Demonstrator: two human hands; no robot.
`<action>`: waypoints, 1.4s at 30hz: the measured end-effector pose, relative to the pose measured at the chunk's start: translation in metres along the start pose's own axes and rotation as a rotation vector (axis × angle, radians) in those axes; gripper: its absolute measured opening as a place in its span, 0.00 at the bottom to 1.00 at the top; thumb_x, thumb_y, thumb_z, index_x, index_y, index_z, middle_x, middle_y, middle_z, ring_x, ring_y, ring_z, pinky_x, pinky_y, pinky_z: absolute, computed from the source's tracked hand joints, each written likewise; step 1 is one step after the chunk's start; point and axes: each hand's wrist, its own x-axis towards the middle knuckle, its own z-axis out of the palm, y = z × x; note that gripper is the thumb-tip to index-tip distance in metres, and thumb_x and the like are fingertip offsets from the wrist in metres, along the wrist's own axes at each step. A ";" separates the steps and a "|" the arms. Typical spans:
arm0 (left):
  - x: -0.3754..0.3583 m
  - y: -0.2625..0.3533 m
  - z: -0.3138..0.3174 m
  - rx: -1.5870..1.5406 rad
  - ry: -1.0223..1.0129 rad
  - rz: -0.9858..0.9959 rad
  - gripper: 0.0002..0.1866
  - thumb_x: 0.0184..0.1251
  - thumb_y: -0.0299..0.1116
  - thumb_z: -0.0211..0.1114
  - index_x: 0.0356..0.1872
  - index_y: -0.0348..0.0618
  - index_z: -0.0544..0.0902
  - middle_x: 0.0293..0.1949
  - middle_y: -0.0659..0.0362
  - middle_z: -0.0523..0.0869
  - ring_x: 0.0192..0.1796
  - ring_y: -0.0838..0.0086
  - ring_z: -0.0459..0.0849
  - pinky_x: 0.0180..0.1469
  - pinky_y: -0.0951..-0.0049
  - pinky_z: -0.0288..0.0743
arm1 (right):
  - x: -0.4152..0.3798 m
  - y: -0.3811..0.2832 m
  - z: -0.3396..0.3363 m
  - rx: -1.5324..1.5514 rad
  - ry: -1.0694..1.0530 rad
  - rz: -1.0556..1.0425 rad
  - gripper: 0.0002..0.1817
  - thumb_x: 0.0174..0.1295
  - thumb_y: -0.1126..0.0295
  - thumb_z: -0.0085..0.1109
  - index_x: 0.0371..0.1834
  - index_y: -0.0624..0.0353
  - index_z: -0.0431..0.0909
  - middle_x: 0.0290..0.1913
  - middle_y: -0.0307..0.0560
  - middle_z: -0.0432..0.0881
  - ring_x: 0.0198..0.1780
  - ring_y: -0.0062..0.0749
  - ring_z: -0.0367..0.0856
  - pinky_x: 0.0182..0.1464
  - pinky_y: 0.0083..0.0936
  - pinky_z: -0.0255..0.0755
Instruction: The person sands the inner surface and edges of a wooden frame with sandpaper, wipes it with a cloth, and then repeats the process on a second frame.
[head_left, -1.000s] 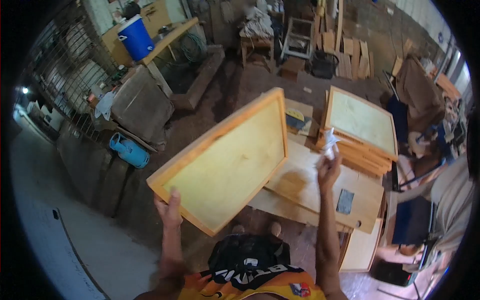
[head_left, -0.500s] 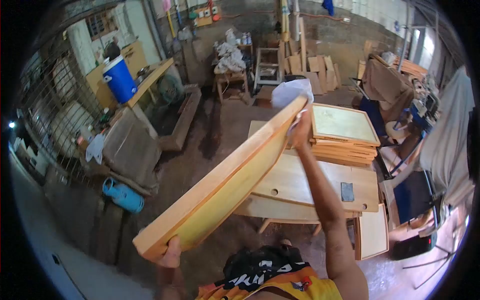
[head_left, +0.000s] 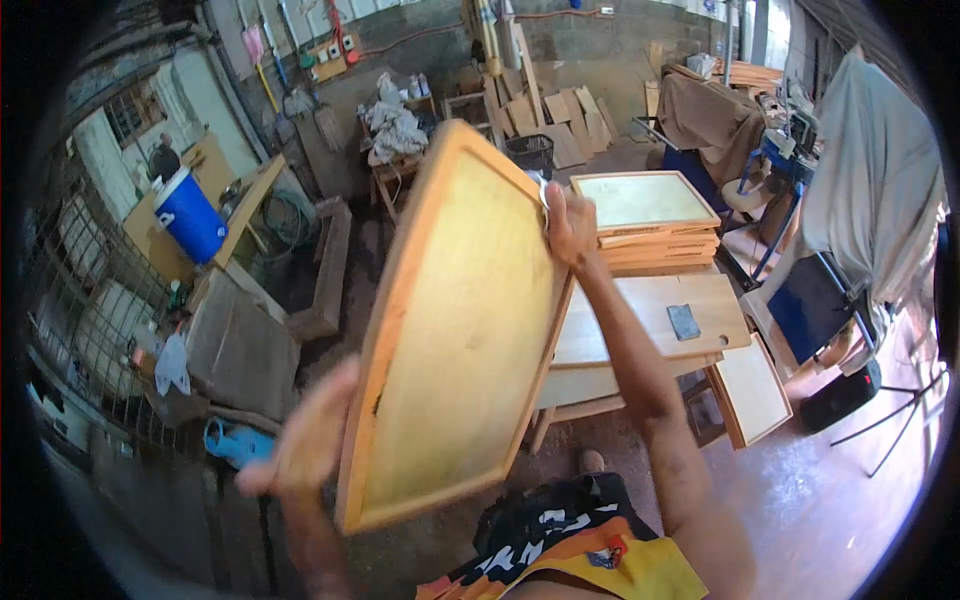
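A wooden framed panel (head_left: 455, 330), a pale board inside a raised light-wood rim, is held up at a slant before me, its inner face toward me. My right hand (head_left: 572, 228) grips its upper right edge, with a bit of white cloth (head_left: 544, 192) bunched at the fingers. Smeared by motion, my left hand (head_left: 308, 428) is beside the panel's lower left edge, thumb and fingers spread apart. Behind the panel, a stack of similar framed panels (head_left: 650, 200) rests on a wooden work table (head_left: 630, 310), partly hidden.
A grey pad (head_left: 684, 322) lies on the table. Another framed panel (head_left: 752, 390) leans at its right side, near a black speaker (head_left: 842, 396). A blue gas cylinder (head_left: 238, 442) and a blue cooler (head_left: 190, 218) stand to the left. Wood offcuts (head_left: 565, 125) lean at the back wall.
The panel has turned from nearly edge-on to show its inner face and stands steeper. My left hand has come off its lower corner; my right hand keeps hold. The view has shifted right.
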 end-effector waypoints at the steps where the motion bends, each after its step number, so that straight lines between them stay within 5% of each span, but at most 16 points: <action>1: 0.019 0.004 -0.003 0.004 -0.016 -0.086 0.50 0.63 0.58 0.66 0.73 0.28 0.55 0.67 0.45 0.70 0.67 0.63 0.72 0.68 0.58 0.65 | 0.006 -0.026 -0.003 -0.058 -0.006 -0.091 0.23 0.72 0.54 0.45 0.24 0.58 0.76 0.21 0.54 0.75 0.23 0.50 0.78 0.28 0.39 0.71; 5: 0.071 -0.021 -0.004 0.555 0.230 -0.011 0.28 0.65 0.34 0.70 0.61 0.30 0.72 0.53 0.53 0.82 0.54 0.74 0.81 0.55 0.73 0.74 | 0.032 -0.089 -0.013 -0.204 0.210 -0.604 0.14 0.65 0.61 0.53 0.25 0.58 0.77 0.24 0.52 0.78 0.26 0.50 0.77 0.31 0.38 0.70; 7: 0.057 -0.032 0.011 0.574 0.286 0.255 0.20 0.65 0.29 0.68 0.54 0.31 0.76 0.47 0.56 0.84 0.48 0.75 0.82 0.50 0.74 0.75 | 0.048 -0.072 -0.037 -0.207 0.412 -0.778 0.13 0.64 0.65 0.53 0.26 0.62 0.77 0.25 0.56 0.76 0.30 0.52 0.75 0.34 0.39 0.68; 10: 0.040 -0.043 0.029 0.418 0.380 0.437 0.16 0.65 0.27 0.67 0.51 0.31 0.78 0.45 0.57 0.84 0.46 0.76 0.82 0.49 0.73 0.75 | 0.020 -0.038 -0.052 0.195 0.443 0.100 0.20 0.75 0.63 0.42 0.39 0.66 0.82 0.38 0.50 0.85 0.40 0.36 0.81 0.44 0.32 0.70; 12: 0.031 -0.050 0.019 0.310 0.431 0.441 0.17 0.65 0.27 0.67 0.52 0.31 0.77 0.46 0.57 0.84 0.46 0.75 0.82 0.50 0.73 0.75 | -0.024 -0.044 -0.070 0.237 0.366 0.305 0.26 0.78 0.55 0.40 0.48 0.69 0.81 0.47 0.46 0.84 0.47 0.26 0.78 0.49 0.26 0.69; 13: 0.028 -0.040 0.032 0.113 0.430 0.388 0.19 0.65 0.28 0.68 0.54 0.32 0.76 0.47 0.56 0.83 0.47 0.74 0.82 0.51 0.73 0.74 | -0.048 -0.077 -0.085 0.891 0.476 0.306 0.28 0.78 0.51 0.41 0.55 0.70 0.77 0.49 0.45 0.82 0.48 0.22 0.75 0.50 0.23 0.68; 14: 0.025 -0.046 0.031 0.163 0.416 0.406 0.20 0.64 0.28 0.68 0.54 0.32 0.75 0.48 0.55 0.83 0.47 0.74 0.81 0.51 0.73 0.74 | -0.051 -0.085 -0.088 0.784 0.442 0.154 0.29 0.77 0.49 0.41 0.55 0.69 0.76 0.46 0.42 0.80 0.45 0.19 0.74 0.49 0.21 0.68; 18: 0.000 -0.048 0.054 0.260 0.364 0.407 0.22 0.63 0.28 0.69 0.55 0.31 0.74 0.48 0.54 0.83 0.49 0.73 0.81 0.52 0.72 0.74 | -0.025 -0.157 -0.144 0.207 0.317 -0.059 0.24 0.78 0.54 0.41 0.54 0.65 0.77 0.42 0.43 0.82 0.45 0.25 0.75 0.51 0.24 0.68; 20: -0.008 -0.048 0.072 0.216 0.389 0.427 0.23 0.63 0.29 0.70 0.55 0.30 0.74 0.49 0.54 0.82 0.49 0.73 0.81 0.52 0.72 0.75 | -0.035 -0.171 -0.150 0.042 0.321 -0.148 0.19 0.77 0.63 0.43 0.59 0.66 0.75 0.44 0.55 0.82 0.48 0.38 0.79 0.55 0.30 0.70; 22: -0.025 -0.052 0.073 0.185 0.461 0.455 0.24 0.63 0.31 0.70 0.56 0.30 0.74 0.49 0.53 0.82 0.50 0.72 0.81 0.52 0.70 0.76 | -0.072 -0.159 -0.138 -0.071 0.552 -0.335 0.17 0.76 0.69 0.43 0.60 0.67 0.74 0.47 0.61 0.81 0.48 0.45 0.80 0.55 0.33 0.71; 26: -0.046 -0.011 0.119 0.026 0.538 0.425 0.26 0.64 0.33 0.70 0.58 0.30 0.73 0.52 0.50 0.81 0.52 0.68 0.82 0.55 0.65 0.77 | -0.189 -0.110 -0.163 -0.012 0.281 0.127 0.16 0.71 0.74 0.49 0.59 0.67 0.74 0.56 0.67 0.77 0.55 0.56 0.80 0.56 0.39 0.73; 32: -0.066 0.017 0.125 -0.030 0.731 0.367 0.29 0.67 0.37 0.67 0.63 0.30 0.70 0.58 0.48 0.78 0.56 0.61 0.80 0.58 0.58 0.77 | -0.230 -0.138 -0.216 -0.425 0.164 -0.488 0.15 0.67 0.72 0.53 0.53 0.70 0.75 0.56 0.71 0.76 0.51 0.67 0.79 0.52 0.46 0.74; 36: -0.087 0.015 0.108 -0.140 0.850 0.296 0.29 0.69 0.43 0.65 0.63 0.32 0.71 0.58 0.50 0.78 0.57 0.60 0.79 0.59 0.56 0.76 | -0.287 -0.123 -0.199 -0.092 0.273 0.062 0.17 0.71 0.67 0.48 0.53 0.71 0.73 0.57 0.68 0.75 0.51 0.54 0.77 0.55 0.40 0.70; 38: -0.091 0.010 0.101 -0.145 0.857 0.290 0.29 0.69 0.43 0.65 0.62 0.33 0.72 0.58 0.50 0.79 0.57 0.61 0.79 0.60 0.57 0.76 | -0.290 -0.118 -0.176 0.388 0.520 0.447 0.22 0.77 0.59 0.44 0.62 0.67 0.67 0.57 0.48 0.74 0.55 0.32 0.72 0.58 0.31 0.67; 40: -0.098 0.005 0.110 -0.110 0.904 0.260 0.29 0.68 0.43 0.66 0.62 0.33 0.72 0.58 0.51 0.79 0.57 0.61 0.80 0.59 0.58 0.77 | -0.251 -0.138 -0.178 0.788 0.790 0.501 0.24 0.77 0.53 0.44 0.64 0.62 0.68 0.49 0.38 0.75 0.47 0.22 0.72 0.49 0.21 0.69; 42: -0.106 0.000 0.115 -0.152 0.902 0.289 0.27 0.67 0.41 0.67 0.61 0.33 0.73 0.57 0.51 0.80 0.56 0.62 0.81 0.57 0.59 0.78 | -0.228 -0.145 -0.182 0.916 0.699 0.580 0.25 0.77 0.54 0.45 0.66 0.61 0.66 0.48 0.36 0.74 0.46 0.20 0.71 0.47 0.20 0.68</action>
